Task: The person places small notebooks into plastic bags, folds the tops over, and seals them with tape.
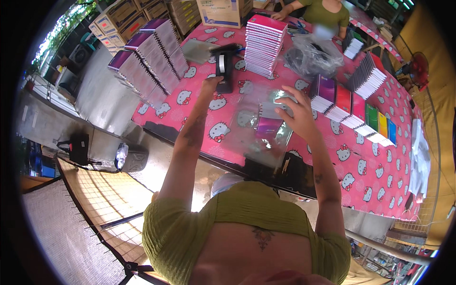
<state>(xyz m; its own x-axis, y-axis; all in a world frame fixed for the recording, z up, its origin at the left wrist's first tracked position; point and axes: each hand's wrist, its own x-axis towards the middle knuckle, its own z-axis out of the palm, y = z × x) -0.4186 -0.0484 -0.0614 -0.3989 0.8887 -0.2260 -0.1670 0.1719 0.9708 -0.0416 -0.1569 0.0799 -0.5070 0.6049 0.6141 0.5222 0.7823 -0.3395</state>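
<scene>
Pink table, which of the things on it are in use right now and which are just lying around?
In use:
- tape dispenser, under the left hand
- clear plastic bag with a notebook inside, held by the right hand

Lying about:
- tall notebook stack
- leaning notebook rows
- coloured notebooks
- crumpled plastic
- cardboard boxes

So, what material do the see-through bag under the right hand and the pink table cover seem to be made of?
The clear bag under the right hand looks like thin glossy plastic film: it shows the purple notebook inside and catches glare. The pink cartoon-print table cover seems to be smooth vinyl or oilcloth, going by its slight sheen; I cannot be sure.
</scene>
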